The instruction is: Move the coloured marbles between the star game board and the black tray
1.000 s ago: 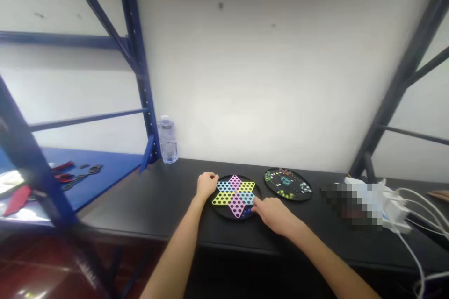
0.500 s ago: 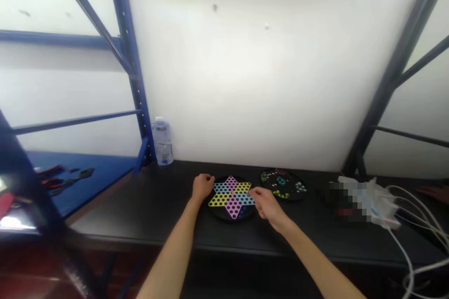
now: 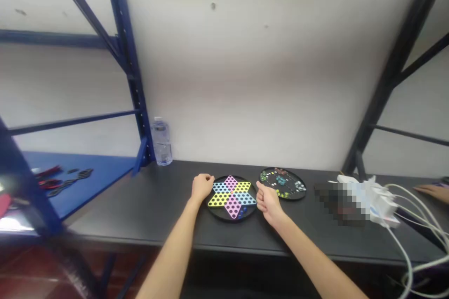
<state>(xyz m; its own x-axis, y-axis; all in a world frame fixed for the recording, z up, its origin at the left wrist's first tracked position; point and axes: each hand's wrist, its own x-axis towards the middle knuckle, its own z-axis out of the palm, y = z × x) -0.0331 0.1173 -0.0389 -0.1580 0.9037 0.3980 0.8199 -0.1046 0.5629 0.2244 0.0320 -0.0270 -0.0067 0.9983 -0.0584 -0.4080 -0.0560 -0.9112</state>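
Resting the left hand (image 3: 202, 188) curled on the left rim of a round black Chinese checkers board (image 3: 231, 198), which lies on the desk (image 3: 105, 210) between both hands, with the right hand (image 3: 268, 203) loosely curled at the board's right edge, fingertips touching or just beside the rim; can't tell if either hand holds a marble. Blue marbles (image 3: 241, 214) sit in the board's lower right. A second round black board (image 3: 282, 198) with coloured marbles lies just right of the first, a water bottle (image 3: 161, 142) stands well left, and another person's hand (image 3: 433, 191) shows at far right.
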